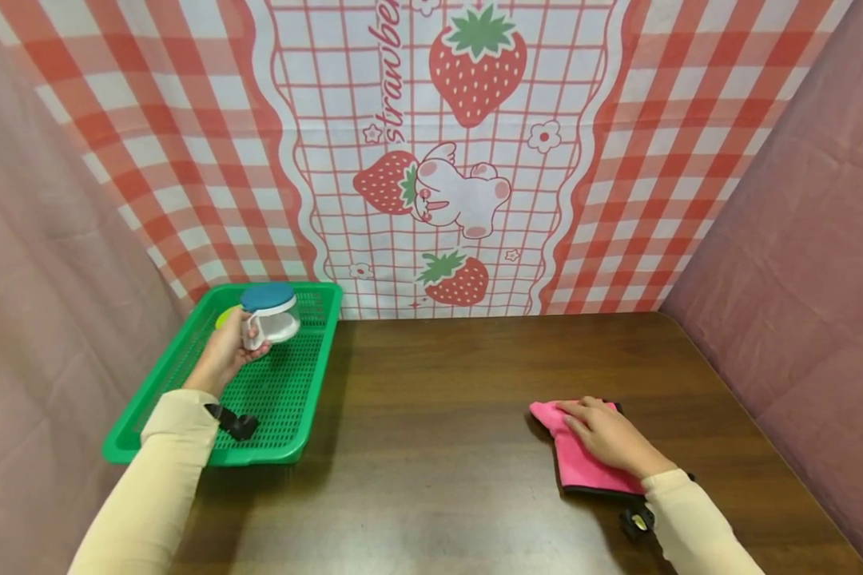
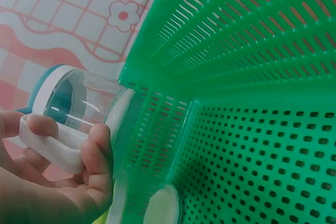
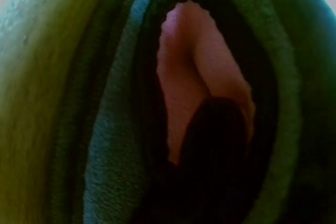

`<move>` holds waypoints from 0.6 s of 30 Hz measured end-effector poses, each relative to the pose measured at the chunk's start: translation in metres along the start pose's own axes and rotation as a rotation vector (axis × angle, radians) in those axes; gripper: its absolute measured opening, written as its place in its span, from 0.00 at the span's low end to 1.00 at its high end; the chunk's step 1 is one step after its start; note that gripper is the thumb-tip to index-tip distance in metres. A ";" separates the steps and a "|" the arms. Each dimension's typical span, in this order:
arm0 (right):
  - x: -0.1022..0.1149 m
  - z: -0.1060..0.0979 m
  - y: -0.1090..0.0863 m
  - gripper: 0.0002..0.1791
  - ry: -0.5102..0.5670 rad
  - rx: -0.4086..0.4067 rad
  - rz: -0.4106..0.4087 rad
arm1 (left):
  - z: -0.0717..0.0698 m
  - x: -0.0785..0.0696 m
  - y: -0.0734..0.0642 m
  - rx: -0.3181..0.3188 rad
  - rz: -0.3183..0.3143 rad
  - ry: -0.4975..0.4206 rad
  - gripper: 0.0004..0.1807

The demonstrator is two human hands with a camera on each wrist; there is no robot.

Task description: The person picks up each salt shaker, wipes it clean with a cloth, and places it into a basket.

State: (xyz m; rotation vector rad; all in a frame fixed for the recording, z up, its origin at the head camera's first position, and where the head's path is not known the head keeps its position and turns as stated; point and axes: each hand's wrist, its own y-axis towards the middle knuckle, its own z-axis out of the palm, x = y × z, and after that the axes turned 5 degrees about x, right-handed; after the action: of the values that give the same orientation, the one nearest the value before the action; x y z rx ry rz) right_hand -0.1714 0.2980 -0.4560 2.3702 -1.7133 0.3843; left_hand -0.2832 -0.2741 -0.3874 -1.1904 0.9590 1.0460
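My left hand (image 1: 228,343) grips the white handle (image 2: 56,148) of a clear jar with a blue lid (image 1: 269,296). In the head view this seasoning jar is raised over the far part of a green plastic basket (image 1: 320,375); the left wrist view shows the jar (image 2: 89,98) lying sideways to the camera, beside the basket's slotted wall. On the right of the table, my right hand (image 1: 607,438) rests on a folded pink cloth (image 1: 574,463) with black edging, its fingers extended over the fabric. The right wrist view is dark and blurred, with only close folds and some skin visible.
Inside the basket, behind my left hand, is a lime-green item (image 1: 226,316), mostly hidden. A pale round end (image 2: 161,205) shows low in the left wrist view. A brown wooden table (image 1: 431,447) lies between the hands, with a strawberry-print cloth (image 1: 453,279) hanging behind.
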 end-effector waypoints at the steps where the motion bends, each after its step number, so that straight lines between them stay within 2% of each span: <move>1: 0.000 -0.001 0.000 0.19 -0.001 0.001 -0.001 | 0.000 0.001 0.001 0.003 -0.007 0.003 0.16; 10: 0.002 -0.003 -0.004 0.21 -0.017 0.020 0.020 | 0.002 0.004 0.006 0.024 -0.056 0.039 0.19; 18: 0.003 -0.001 -0.004 0.22 -0.029 0.030 0.035 | 0.007 0.007 0.007 0.049 -0.063 0.051 0.19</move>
State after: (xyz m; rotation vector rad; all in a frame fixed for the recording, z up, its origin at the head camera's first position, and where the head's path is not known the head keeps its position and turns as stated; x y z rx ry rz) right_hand -0.1665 0.2969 -0.4537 2.3809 -1.7757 0.3857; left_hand -0.2885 -0.2659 -0.3949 -1.2038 0.9752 0.9412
